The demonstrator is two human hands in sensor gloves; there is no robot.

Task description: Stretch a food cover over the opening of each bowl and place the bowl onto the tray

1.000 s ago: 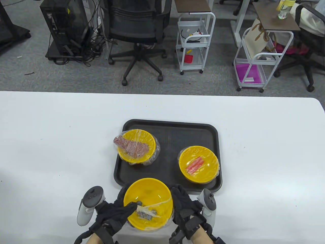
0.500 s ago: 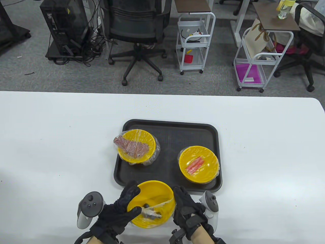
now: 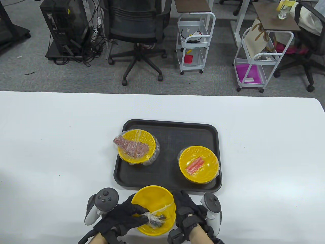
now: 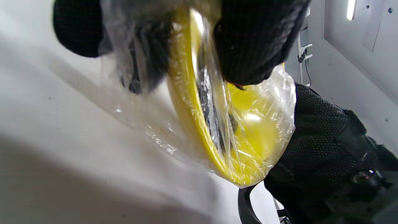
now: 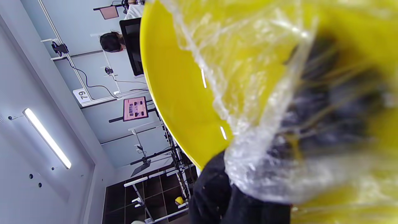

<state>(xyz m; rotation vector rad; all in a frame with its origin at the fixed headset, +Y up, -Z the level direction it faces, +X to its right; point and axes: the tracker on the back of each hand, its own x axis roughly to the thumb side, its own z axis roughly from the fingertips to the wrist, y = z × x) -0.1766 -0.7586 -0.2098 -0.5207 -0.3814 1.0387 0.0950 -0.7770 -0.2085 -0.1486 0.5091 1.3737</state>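
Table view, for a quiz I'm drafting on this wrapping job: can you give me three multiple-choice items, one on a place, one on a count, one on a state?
1. Where is the near bowl?
A. at the tray's centre
B. between the two hands, at the tray's near edge
C. on the floor

2. How many covered bowls stand on the tray?
A. none
B. two
C. four

3. How far is the cover on the near bowl?
A. stretched fully over the rim
B. only partly over, bunched inside
C. lying flat on the table

Answers:
1 B: the left hand and the right hand flank it.
2 B: the left bowl and the right bowl both carry film.
3 B: the far part of the opening is bare.
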